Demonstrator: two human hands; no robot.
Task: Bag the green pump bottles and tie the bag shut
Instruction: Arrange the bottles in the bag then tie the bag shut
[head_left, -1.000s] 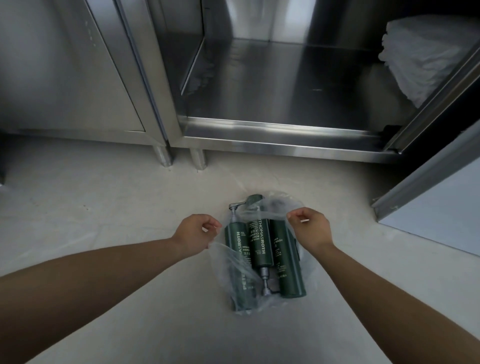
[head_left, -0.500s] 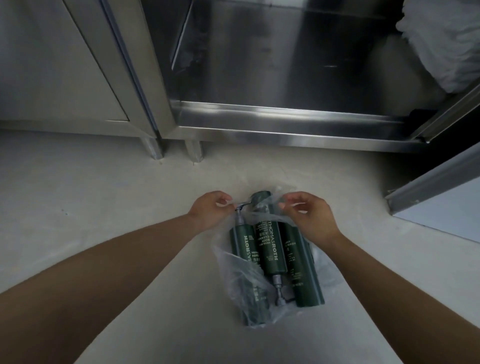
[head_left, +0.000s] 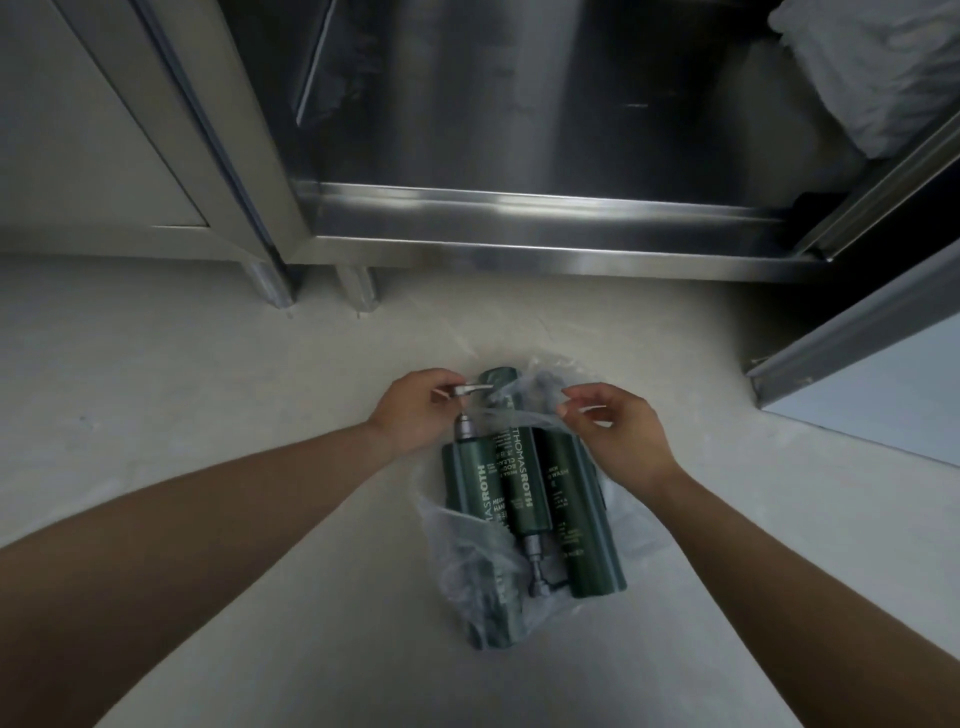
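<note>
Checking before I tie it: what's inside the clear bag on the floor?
Three green pump bottles lie side by side in the clear bag, the middle one's pump toward the person. The right bottle's top is hidden behind the right hand.

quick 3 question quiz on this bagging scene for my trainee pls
1. True or false: the clear bag is already tied shut.
2. How many green pump bottles lie in the bag?
3. Which bottle lies with its pump pointing toward the person? A) left bottle B) middle bottle C) right bottle

Key: 1 false, the mouth is open; 2 three; 3 B
</note>
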